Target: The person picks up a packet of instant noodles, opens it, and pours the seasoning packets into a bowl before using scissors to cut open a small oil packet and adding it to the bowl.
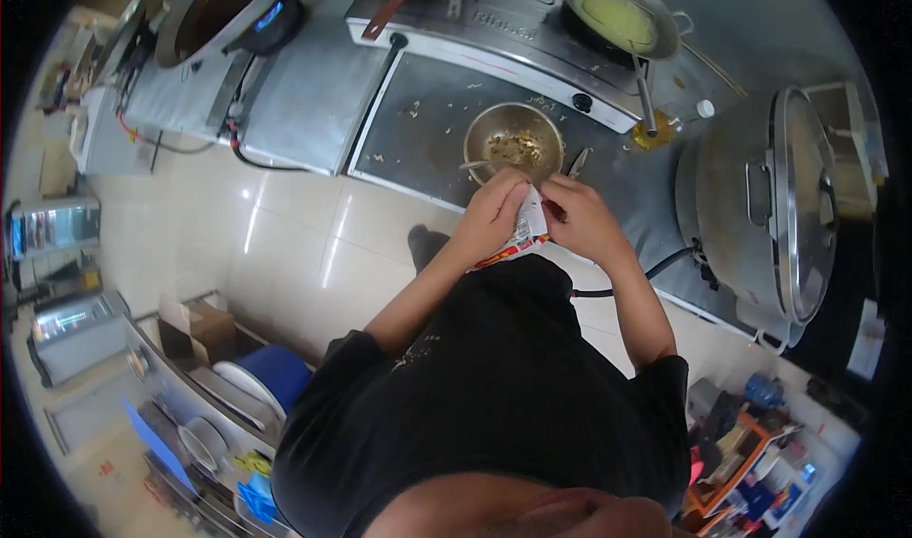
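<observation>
Both my hands are at the near edge of the steel counter, around a small white, red and yellow packet (pixel 529 228). My left hand (pixel 493 214) grips the packet's upper left side between thumb and fingers. On its upper right edge, my right hand (pixel 581 214) pinches with bent fingers. Just beyond them stands a metal mixing bowl (pixel 476 141) with brown and yellow food bits inside and a utensil handle over its left rim. A metal utensil (pixel 581 162), perhaps scissors or tongs, lies right of the bowl, partly behind my right hand.
Behind the bowl is a gas stove (pixel 499 32), bearing a pan (pixel 666 21) with yellow-green contents and a strainer. An oil bottle (pixel 659 126) lies to its right, near a large lidded pot (pixel 727 196). Food scraps dot the counter (pixel 420 139). A black hose (pixel 670 260) runs below the pot.
</observation>
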A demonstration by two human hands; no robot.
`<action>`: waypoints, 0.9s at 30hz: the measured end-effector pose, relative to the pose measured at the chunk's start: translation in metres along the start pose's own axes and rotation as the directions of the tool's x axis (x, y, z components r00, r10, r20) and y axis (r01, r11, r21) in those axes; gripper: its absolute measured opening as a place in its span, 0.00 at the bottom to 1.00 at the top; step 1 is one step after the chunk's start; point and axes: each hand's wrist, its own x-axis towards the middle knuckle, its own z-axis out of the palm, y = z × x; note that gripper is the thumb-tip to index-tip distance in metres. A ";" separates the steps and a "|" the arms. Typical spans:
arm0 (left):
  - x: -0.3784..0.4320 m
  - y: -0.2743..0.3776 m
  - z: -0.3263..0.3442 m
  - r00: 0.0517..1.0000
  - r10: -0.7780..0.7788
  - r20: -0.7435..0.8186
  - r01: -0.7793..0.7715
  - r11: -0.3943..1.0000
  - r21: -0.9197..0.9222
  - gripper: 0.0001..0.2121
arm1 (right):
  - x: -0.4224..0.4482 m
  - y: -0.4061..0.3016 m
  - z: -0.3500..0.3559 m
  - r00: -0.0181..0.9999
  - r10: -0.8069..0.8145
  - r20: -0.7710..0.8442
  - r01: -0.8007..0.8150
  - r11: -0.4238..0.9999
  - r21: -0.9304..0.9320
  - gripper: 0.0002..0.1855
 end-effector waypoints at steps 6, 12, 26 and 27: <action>-0.025 -0.018 0.002 0.996 -0.091 0.015 0.092 0.990 -0.109 0.10 | -0.005 -0.006 0.009 0.990 -0.026 0.136 0.019 0.998 0.054 0.05; -0.068 -0.033 0.008 0.990 -0.114 -0.081 0.093 0.968 -0.233 0.09 | -0.017 0.002 0.032 0.971 -0.107 0.212 0.095 0.993 0.066 0.06; -0.093 -0.031 0.000 0.969 -0.173 -0.177 0.025 0.780 -0.625 0.13 | -0.023 -0.002 0.063 0.979 0.107 -0.174 -0.024 0.905 0.425 0.14; -0.088 -0.035 -0.001 0.968 -0.211 -0.136 0.039 0.662 -0.749 0.14 | -0.020 -0.007 0.063 0.973 0.143 -0.181 -0.035 0.868 0.496 0.14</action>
